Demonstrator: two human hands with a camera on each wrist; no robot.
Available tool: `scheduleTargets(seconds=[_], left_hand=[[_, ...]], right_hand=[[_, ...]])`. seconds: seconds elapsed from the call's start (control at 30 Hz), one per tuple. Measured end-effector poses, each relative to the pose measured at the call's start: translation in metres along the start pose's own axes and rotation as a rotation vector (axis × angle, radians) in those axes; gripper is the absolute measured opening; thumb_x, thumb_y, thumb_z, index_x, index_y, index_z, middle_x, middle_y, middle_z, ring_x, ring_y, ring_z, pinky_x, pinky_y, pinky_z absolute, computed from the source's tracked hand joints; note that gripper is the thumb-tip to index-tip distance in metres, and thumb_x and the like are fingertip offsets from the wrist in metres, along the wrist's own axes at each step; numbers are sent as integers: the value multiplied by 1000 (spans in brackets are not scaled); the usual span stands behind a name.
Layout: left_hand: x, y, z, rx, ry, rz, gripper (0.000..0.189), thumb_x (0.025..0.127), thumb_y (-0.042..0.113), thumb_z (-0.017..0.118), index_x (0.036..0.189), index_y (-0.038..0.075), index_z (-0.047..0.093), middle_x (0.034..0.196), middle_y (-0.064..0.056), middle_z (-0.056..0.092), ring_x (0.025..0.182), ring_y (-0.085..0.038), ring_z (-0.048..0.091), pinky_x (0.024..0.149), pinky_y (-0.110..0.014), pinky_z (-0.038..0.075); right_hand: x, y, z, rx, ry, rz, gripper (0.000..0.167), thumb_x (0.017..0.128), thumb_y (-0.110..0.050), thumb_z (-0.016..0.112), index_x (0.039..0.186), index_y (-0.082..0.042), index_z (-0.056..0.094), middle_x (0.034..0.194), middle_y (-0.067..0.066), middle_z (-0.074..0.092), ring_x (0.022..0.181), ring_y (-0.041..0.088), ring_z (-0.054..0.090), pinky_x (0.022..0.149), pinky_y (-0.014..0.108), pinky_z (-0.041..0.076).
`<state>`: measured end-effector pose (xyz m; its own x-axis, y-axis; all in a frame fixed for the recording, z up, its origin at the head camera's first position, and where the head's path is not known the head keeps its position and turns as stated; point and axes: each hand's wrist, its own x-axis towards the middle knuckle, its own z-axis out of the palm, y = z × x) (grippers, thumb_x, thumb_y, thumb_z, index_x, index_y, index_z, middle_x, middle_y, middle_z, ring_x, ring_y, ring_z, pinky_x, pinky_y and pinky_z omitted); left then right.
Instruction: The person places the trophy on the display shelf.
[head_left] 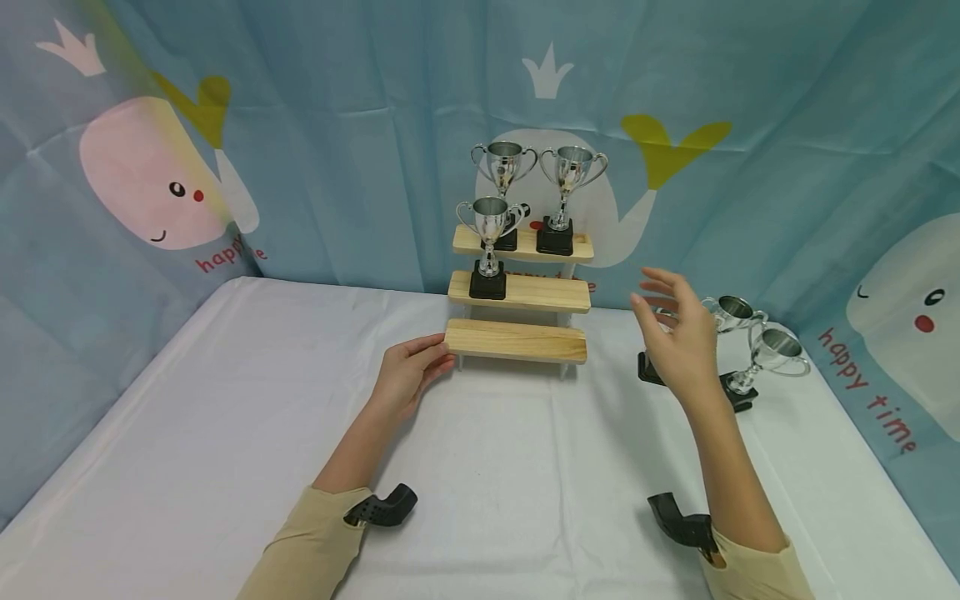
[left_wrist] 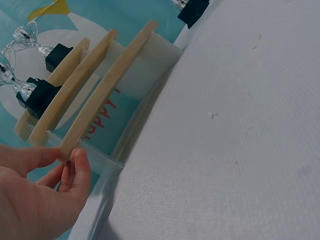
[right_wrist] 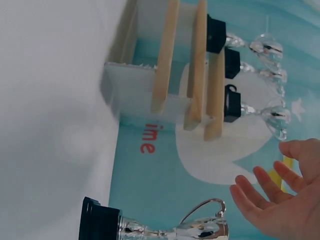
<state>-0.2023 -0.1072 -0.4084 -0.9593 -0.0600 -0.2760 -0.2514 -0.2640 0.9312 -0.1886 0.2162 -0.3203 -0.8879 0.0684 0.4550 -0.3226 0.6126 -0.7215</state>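
Observation:
A three-step display stand with wooden shelves [head_left: 517, 340] stands against the backdrop. My left hand [head_left: 408, 371] pinches the left end of its lowest shelf [left_wrist: 107, 92] between thumb and fingers. Two silver trophy cups, one of them a right-hand trophy [head_left: 572, 171], stand on the top shelf, and another trophy [head_left: 490, 221] is on the left of the middle shelf. To the right of the stand my right hand [head_left: 678, 333] is raised, fingers spread and nothing in them. Behind and beside it, more trophies [head_left: 774, 350] stand on the table, partly hidden by that hand.
A white cloth covers the table [head_left: 480, 483]. Behind and at both sides hangs a blue curtain [head_left: 337, 167] with whale prints. Each wrist wears a black camera mount, the left mount [head_left: 386, 506] and the right mount [head_left: 678, 521].

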Motion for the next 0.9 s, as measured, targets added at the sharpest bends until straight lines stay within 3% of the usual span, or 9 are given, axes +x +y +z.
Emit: scheduleTargets(seconds=[0.9], left_hand=[[1,-1,0,-4,-1,8,40,106,-1,60,144,-13,56,125,-22,64,93,-10,72,86,-18,63]], right_hand=[[-9,8,-27,-48,68,72,47,107,-12,64,151,-4,53,144,24,60,132,46,58,113,60,49]])
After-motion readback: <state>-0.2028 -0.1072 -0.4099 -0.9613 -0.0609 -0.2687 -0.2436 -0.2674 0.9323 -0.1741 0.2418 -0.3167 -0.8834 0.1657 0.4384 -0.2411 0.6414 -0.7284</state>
